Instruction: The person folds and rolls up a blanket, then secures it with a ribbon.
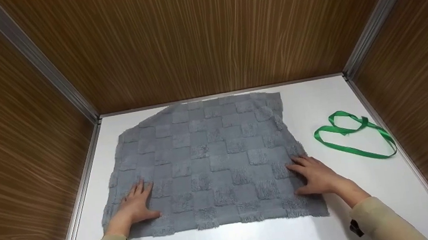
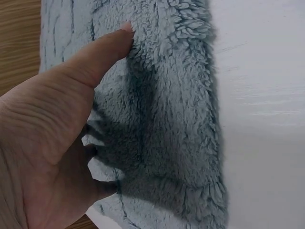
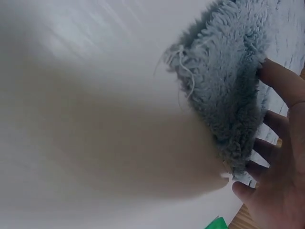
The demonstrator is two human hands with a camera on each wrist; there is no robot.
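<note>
Towel [image 1: 211, 164] lies under flat left hand [image 1: 137, 205] and right hand [image 1: 315, 177].

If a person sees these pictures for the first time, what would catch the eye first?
First, the grey checkered towel, spread flat in the middle of the white table, with the left hand and the right hand resting flat on its near corners. Next, the green ribbon, lying looped to the right of the towel and apart from it. Wood-grain walls close in the scene.

Left hand [image 2: 52, 143] flat on fluffy grey towel [image 2: 171, 119], white table [image 2: 262, 95] beside.
</note>
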